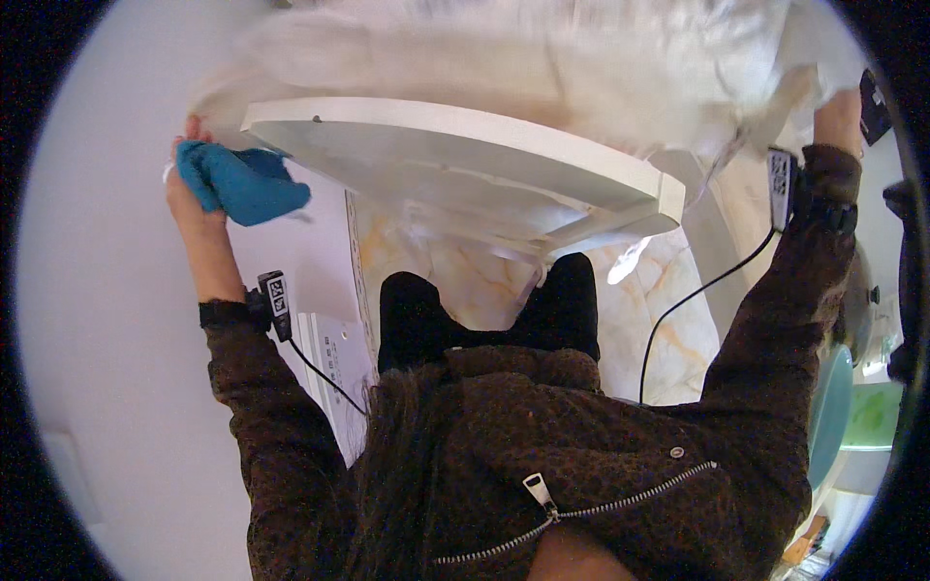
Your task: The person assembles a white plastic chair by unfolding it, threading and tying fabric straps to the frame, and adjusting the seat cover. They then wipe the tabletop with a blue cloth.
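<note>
My left hand (184, 179) is raised at the upper left and closed on a teal-blue cloth (247, 184), which hangs over toward the white table. Its fingertips reach the edge of a whitish, see-through sheet (484, 58), blurred by motion and spread across the far side. Below the sheet is the curved edge of a white table (475, 126). Stretched out to the upper right, my right hand (838, 111) is at the sheet's other end. Its fingers are hidden, so its grip does not show.
A white wall (107, 261) runs along my left. Marble-patterned floor (668, 334) shows beneath the table. At the right are a pale teal round bowl or basin (830, 416), a green container (869, 416) and a lid with a dark knob (857, 295). Black cables hang from both wrist devices.
</note>
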`<move>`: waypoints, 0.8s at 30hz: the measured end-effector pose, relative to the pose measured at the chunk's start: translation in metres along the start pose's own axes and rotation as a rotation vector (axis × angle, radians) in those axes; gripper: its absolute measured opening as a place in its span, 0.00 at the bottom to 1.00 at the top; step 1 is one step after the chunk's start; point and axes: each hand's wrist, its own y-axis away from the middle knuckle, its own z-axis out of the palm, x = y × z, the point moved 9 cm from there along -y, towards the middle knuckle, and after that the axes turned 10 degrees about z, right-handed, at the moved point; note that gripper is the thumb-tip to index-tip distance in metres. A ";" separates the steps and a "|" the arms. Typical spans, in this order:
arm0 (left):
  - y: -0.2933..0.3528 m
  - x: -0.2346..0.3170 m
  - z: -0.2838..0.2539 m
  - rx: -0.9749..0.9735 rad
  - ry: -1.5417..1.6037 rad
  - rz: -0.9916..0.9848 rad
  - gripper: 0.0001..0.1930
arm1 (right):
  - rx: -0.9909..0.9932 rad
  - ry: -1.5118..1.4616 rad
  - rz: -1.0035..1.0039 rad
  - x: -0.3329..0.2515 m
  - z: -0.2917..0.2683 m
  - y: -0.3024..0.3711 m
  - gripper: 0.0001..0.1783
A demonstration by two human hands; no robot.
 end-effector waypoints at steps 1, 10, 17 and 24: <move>-0.004 0.010 0.001 0.029 -0.016 0.086 0.20 | -0.021 -0.020 -0.016 -0.009 0.010 -0.016 0.21; -0.013 0.027 -0.034 0.177 -0.072 0.250 0.12 | -0.095 -0.063 -0.070 -0.029 0.035 -0.027 0.23; -0.020 0.002 -0.041 0.249 -0.103 0.068 0.11 | -0.065 -0.082 -0.054 0.003 0.006 0.036 0.24; -0.033 -0.036 -0.027 0.126 -0.064 -0.021 0.16 | -0.225 -0.023 -0.139 -0.029 0.037 0.111 0.22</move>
